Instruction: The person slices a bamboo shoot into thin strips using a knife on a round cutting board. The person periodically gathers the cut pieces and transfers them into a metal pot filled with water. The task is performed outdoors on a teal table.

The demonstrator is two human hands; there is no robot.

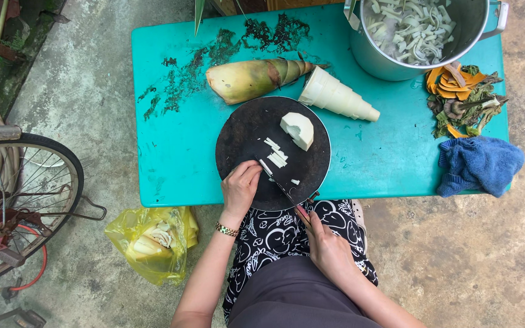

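outdoor concrete floor, low turquoise table (pixel 171 164) seen from above.

item: round dark cutting board (pixel 244 130), at the table's near edge, slightly overhanging it.
item: left hand (pixel 240 187), fingers curled and pressed together, fingertips down on the board's near left part, just beside the blade.
item: right hand (pixel 329 246), closed around the handle of a knife (pixel 281 187); hand sits off the table, over a patterned black-and-white garment; blade lies across the board's near part, pointing toward the white bamboo strips (pixel 276 153) at the board's middle.
item: peeled white bamboo chunk (pixel 299 129), on the board's far right part, apart from the strips.
item: unpeeled bamboo shoot (pixel 253 79), beyond the board, toward the far edge.
item: pale peeled cone (pixel 335 96), just right of the shoot.
item: metal pot (pixel 384 61), far right corner, holding cut white strips in water.
item: orange and green peelings (pixel 463 97), right edge.
item: blue cloth (pixel 480 164), near right corner, overhanging.
item: yellow plastic bag (pixel 153 240) with husks, on the floor.
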